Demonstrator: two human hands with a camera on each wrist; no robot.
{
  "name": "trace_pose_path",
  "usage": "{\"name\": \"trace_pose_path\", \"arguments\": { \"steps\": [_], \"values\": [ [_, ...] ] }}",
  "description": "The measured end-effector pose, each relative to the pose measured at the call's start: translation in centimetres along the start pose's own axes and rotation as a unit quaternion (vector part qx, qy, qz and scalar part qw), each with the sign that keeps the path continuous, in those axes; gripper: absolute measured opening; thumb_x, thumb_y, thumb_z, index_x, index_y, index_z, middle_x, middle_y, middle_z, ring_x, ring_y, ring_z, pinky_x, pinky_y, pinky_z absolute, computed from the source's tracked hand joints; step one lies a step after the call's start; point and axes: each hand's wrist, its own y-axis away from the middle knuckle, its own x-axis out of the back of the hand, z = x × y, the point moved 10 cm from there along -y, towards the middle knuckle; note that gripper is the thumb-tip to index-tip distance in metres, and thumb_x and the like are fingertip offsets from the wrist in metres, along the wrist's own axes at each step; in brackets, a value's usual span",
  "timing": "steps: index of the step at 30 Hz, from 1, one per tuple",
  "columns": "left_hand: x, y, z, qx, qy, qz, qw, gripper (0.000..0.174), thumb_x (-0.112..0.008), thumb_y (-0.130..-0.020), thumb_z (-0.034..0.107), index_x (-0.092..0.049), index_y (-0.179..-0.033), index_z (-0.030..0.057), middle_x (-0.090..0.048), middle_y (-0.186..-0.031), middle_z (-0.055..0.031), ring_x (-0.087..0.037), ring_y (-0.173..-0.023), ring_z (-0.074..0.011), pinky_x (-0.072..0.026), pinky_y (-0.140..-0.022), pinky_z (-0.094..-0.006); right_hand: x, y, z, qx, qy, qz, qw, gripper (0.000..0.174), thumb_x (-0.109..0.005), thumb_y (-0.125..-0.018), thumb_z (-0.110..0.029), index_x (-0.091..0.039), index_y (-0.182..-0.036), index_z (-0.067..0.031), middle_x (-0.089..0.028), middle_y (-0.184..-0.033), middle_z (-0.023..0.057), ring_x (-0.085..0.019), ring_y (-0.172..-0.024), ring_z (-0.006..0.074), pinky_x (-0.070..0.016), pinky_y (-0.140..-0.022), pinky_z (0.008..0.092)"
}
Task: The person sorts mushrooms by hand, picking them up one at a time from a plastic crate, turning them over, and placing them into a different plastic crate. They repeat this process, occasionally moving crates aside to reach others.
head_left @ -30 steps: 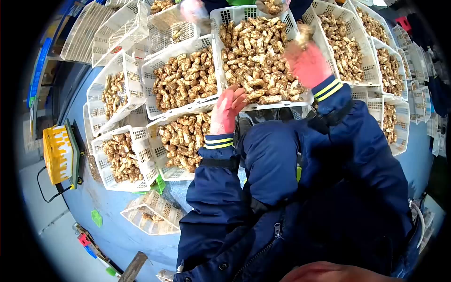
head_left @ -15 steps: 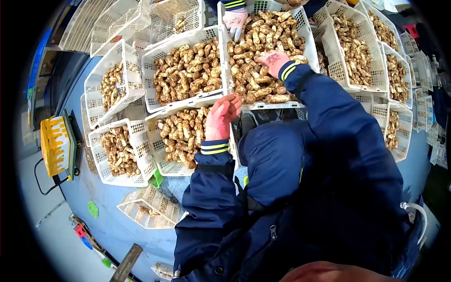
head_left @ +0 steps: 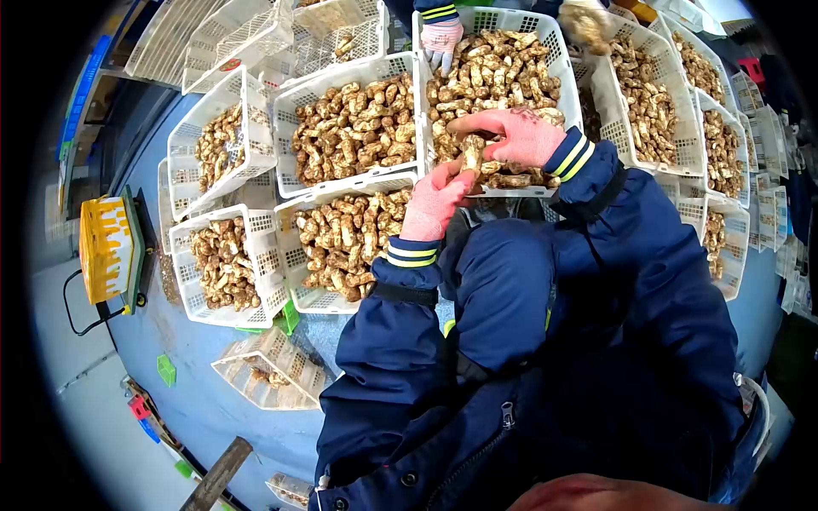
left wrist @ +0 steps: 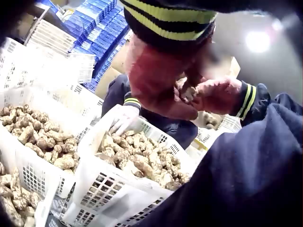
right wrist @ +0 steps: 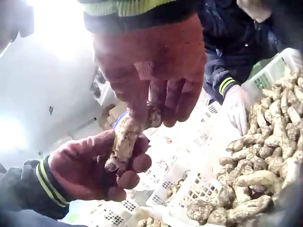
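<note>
- Right hand (head_left: 521, 140): comes in from above, index finger stretched out and thumb lower, the two bent partway closed on the upper part of a brown-and-white mushroom (right wrist: 125, 142); in the right wrist view its other fingers hang fairly straight.
- Left hand (head_left: 434, 204): waits on no gap, its thumb and curled fingers holding the mushroom's lower end from beneath.
- The mushroom lies directly between both hands, touching each, so neither is nearer. Its long axis slants: upper end at the right hand, lower end in the left. In the head view it points roughly away from the person, over the near edge of the middle crate.
- Middle crate (head_left: 569, 85): white, perforated, heaped with similar mushrooms, in front of the person's knees.
- Another person's gloved hand (head_left: 441, 41) reaches down, fingers extended, at this crate's far left corner; a second glove (head_left: 586, 24), blurred, is by the far right corner, its grip impossible to tell.
- Left crate (head_left: 285, 145), just beside the middle one, and nearer crate (head_left: 313, 305), below it: both full of mushrooms.
- Right crate (head_left: 688, 119): also well filled.
- Tilted crate (head_left: 290, 383) on the blue floor, left of the person: only a few pieces inside.
</note>
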Motion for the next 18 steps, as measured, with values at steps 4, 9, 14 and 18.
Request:
{"name": "trace_pose_path", "arguments": {
  "steps": [4, 9, 14, 18],
  "values": [
    [0.5, 0.5, 0.1, -0.034, 0.162, 0.005, 0.986, 0.036, -0.055, -0.084, 0.026, -0.048, -0.11, 0.0011, -0.058, -0.099, -0.0104, -0.059, -0.083, -0.0178, -0.047, -0.069, -0.0275, 1.1, 0.3, 2.3, -0.065, -0.159, 0.064, 0.983, 0.044, -0.051, -0.079, -0.003, -0.044, -0.122, -0.0032, -0.055, -0.111, 0.0105, -0.05, -0.103, 0.0147, -0.0392, -0.088, 0.0264],
    [2.4, 0.6, -1.4, -0.05, 0.247, 0.01, 0.968, 0.035, -0.051, -0.086, 0.026, -0.048, -0.111, 0.0019, -0.058, -0.099, -0.0099, -0.057, -0.081, -0.0175, -0.0473, -0.07, -0.0312, 4.4, 2.0, 5.5, -0.134, -0.215, 0.189, 0.949, 0.036, -0.046, -0.085, -0.014, -0.047, -0.118, -0.0014, -0.06, -0.098, 0.0061, -0.053, -0.083, 0.0104, -0.0415, -0.074, 0.0223],
    [2.1, 1.2, -1.3, -0.035, 0.333, -0.02, 0.942, 0.038, -0.049, -0.087, 0.029, -0.046, -0.113, 0.0023, -0.057, -0.095, -0.0059, -0.054, -0.077, -0.0151, -0.0438, -0.068, -0.0293, 3.8, 1.7, 8.1, -0.111, -0.189, 0.179, 0.959, 0.04, -0.047, -0.086, -0.023, -0.045, -0.121, -0.003, -0.058, -0.102, 0.0058, -0.052, -0.085, 0.01, -0.0409, -0.074, 0.0219],
    [-0.2, 1.8, -1.5, 0.006, 0.431, -0.078, 0.899, 0.039, -0.044, -0.089, 0.032, -0.045, -0.115, 0.0032, -0.056, -0.093, -0.0048, -0.052, -0.077, -0.0158, -0.0407, -0.068, -0.0292, -0.6, -0.6, 4.1, 0.002, -0.363, 0.058, 0.93, 0.041, -0.047, -0.086, -0.02, -0.043, -0.124, -0.0048, -0.054, -0.107, 0.0068, -0.051, -0.09, 0.0108, -0.0407, -0.074, 0.0224]
  ]
}}
